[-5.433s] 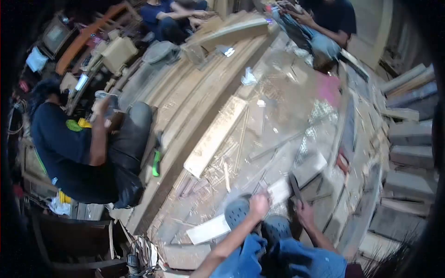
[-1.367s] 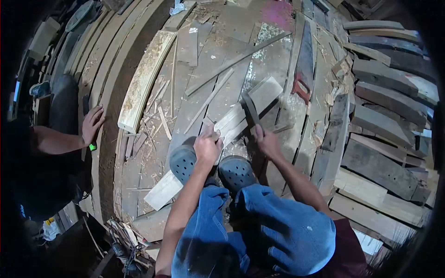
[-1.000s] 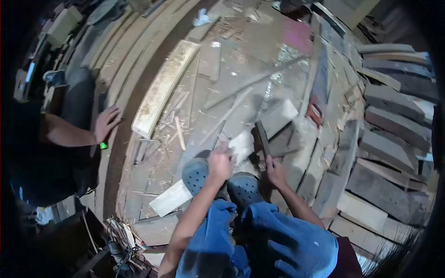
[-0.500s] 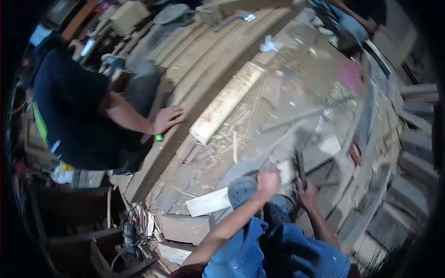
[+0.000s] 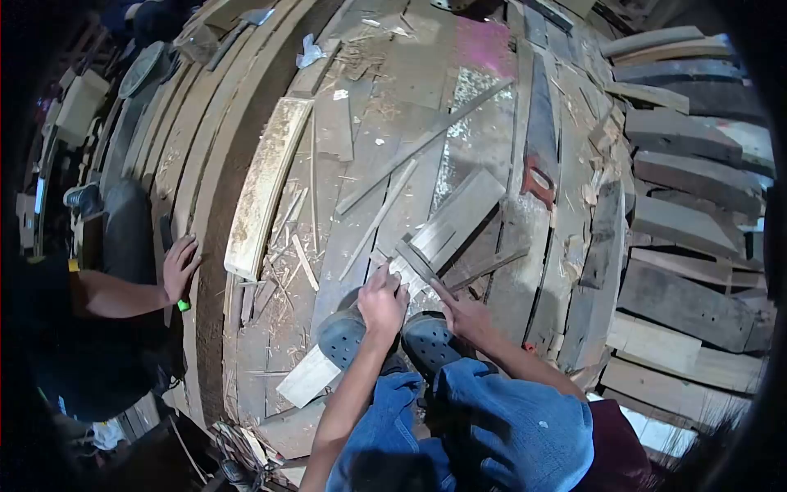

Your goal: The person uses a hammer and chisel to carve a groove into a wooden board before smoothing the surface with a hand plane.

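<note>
Now the right hand clamps a dark tool reaching toward eleven o'clock, while the left hand curls, hold unclear, a pale board at its one o'clock.

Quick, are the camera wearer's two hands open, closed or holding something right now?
Left hand: curled at the pale board; whether it grips anything cannot be told.
Right hand: closed, holding a flat tool.

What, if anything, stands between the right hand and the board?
Only the tool in the right hand; it overlaps the board in view, though contact is unclear. The left hand is beside the tool; nothing else visible intervenes.
</note>
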`<state>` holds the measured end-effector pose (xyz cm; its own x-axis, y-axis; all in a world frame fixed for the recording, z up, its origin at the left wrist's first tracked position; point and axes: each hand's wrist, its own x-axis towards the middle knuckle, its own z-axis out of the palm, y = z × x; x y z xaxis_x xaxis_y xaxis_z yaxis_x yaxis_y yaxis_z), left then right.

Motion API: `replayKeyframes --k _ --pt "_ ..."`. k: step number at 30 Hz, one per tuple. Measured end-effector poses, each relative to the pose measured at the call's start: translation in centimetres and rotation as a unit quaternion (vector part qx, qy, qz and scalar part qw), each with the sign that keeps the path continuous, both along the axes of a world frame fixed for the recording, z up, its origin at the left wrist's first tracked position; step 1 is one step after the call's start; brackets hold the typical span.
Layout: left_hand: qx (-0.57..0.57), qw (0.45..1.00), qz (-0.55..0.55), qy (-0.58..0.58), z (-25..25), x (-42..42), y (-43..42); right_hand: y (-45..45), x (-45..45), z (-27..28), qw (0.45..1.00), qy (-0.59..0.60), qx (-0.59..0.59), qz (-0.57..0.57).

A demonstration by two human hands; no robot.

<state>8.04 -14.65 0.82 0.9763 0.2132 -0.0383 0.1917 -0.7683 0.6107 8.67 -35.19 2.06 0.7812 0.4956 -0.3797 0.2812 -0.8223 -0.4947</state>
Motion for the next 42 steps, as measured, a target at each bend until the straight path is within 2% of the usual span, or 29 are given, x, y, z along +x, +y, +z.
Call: replayKeyframes --k 3,8,11,12,15,16,19,20,21,23,26,29,30,33,34,37,38,41,42 --pt "0.007 1.000 -0.001 -0.002 -0.3 -0.2 0.0 -0.5 0.2 -0.6 1.000 -0.024 0.004 0.002" --pt "0.030 0.999 -0.007 0.008 -0.4 -0.2 0.0 -1.6 1.7 -0.6 0.991 -0.084 0.016 -0.105" --pt "0.039 0.998 -0.006 -0.040 -0.9 -0.2 0.1 -1.4 0.5 0.2 0.999 -0.027 -0.002 -0.039" --pt "0.043 0.998 -0.006 -0.050 -0.8 -0.2 0.1 -1.4 0.1 0.6 0.999 -0.047 0.009 0.017" --pt "0.055 0.998 -0.014 -0.038 -0.8 -0.2 0.2 -2.1 1.3 1.9 0.997 -0.012 -0.072 0.038" --pt "0.053 0.998 -0.004 -0.033 -0.6 -0.2 0.1 -2.6 1.9 0.7 0.997 -0.043 -0.042 -0.039" --pt "0.045 0.998 -0.002 -0.032 -0.8 -0.2 0.2 -2.8 2.1 -1.3 0.986 -0.081 -0.002 -0.145" --pt "0.045 0.998 -0.006 -0.034 -0.8 -0.4 0.2 -3.0 0.9 -1.5 0.996 -0.058 -0.040 -0.061" --pt "0.045 0.998 -0.009 -0.039 -0.8 -0.4 0.2 -3.2 0.0 -0.6 0.999 -0.029 -0.028 0.035" --pt "0.026 0.999 -0.011 -0.030 -0.9 -0.3 0.4 -3.4 0.7 1.2 0.990 -0.053 -0.048 0.120" --pt "-0.024 1.000 -0.007 0.005 -1.5 -0.4 0.5 -4.2 3.7 -0.1 0.997 -0.061 -0.038 -0.015" --pt "-0.008 1.000 -0.008 -0.004 -1.7 -0.4 0.4 -2.4 0.6 0.0 0.997 -0.038 -0.042 0.042" --pt "0.001 1.000 -0.020 0.006 -1.3 -0.4 0.6 -2.5 -0.2 0.7 0.983 -0.069 -0.075 0.151" --pt "0.036 0.998 -0.010 -0.044 -1.4 -0.3 0.5 -3.0 2.9 -1.0 0.998 -0.061 -0.027 -0.007" --pt "0.010 0.998 -0.011 -0.058 -1.6 -0.3 0.7 -2.3 4.2 0.5 0.995 -0.053 -0.062 -0.065" --pt "0.014 0.999 -0.006 -0.049 -1.6 -0.3 0.6 -1.7 0.9 1.0 0.991 -0.042 -0.081 0.099" --pt "0.024 0.998 -0.016 -0.056 -1.6 -0.3 0.7 -1.6 0.1 0.8 0.989 -0.057 -0.077 0.116" --pt "0.017 0.999 -0.009 -0.043 -1.3 -0.3 0.6 -2.4 3.5 -0.4 0.992 -0.091 -0.086 -0.014" --pt "0.005 0.999 -0.013 -0.046 -1.5 -0.3 0.7 -1.9 4.3 0.9 0.995 -0.046 -0.065 -0.061"
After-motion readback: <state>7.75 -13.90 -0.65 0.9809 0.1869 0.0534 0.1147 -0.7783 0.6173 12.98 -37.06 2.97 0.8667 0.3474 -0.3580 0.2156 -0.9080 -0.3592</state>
